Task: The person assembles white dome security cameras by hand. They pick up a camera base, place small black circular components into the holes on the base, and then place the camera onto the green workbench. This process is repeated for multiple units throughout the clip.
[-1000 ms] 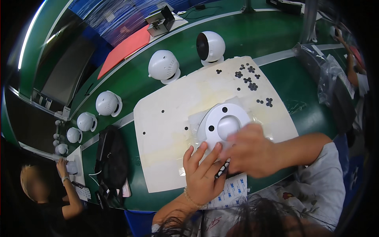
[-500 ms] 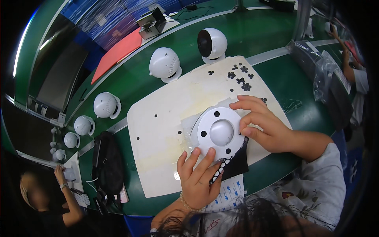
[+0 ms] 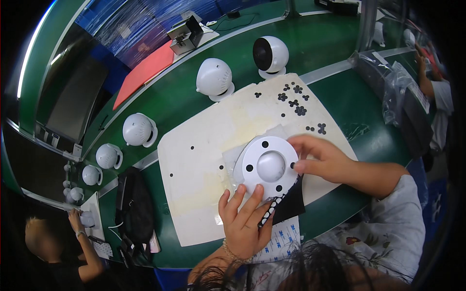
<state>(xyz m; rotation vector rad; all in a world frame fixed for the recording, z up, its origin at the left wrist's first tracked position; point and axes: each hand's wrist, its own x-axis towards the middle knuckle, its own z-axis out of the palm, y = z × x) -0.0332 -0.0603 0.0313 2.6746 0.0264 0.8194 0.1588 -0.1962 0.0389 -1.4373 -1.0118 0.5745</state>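
Note:
A white ring-shaped base with a rounded white middle lies on a clear plastic bag. Several round black pads sit around its face. My right hand is closed at its right rim, the thumb pressing on the pad there, its other fingers partly hidden. My left hand rests two fingertips on the lower-left rim. Its index finger and thumb pinch a black strip with round white holes, which runs along the base's lower right edge.
Beneath lies a cream board bearing loose black pads. White ball-shaped devices on ring stands line the green table. A black bag lies left, printed backing paper near me. Another person works at the lower left.
My right thumb has moved onto the right-hand pad, and the raised index finger has come down to the rim. My left hand stays in place. The whole view has shifted slightly.

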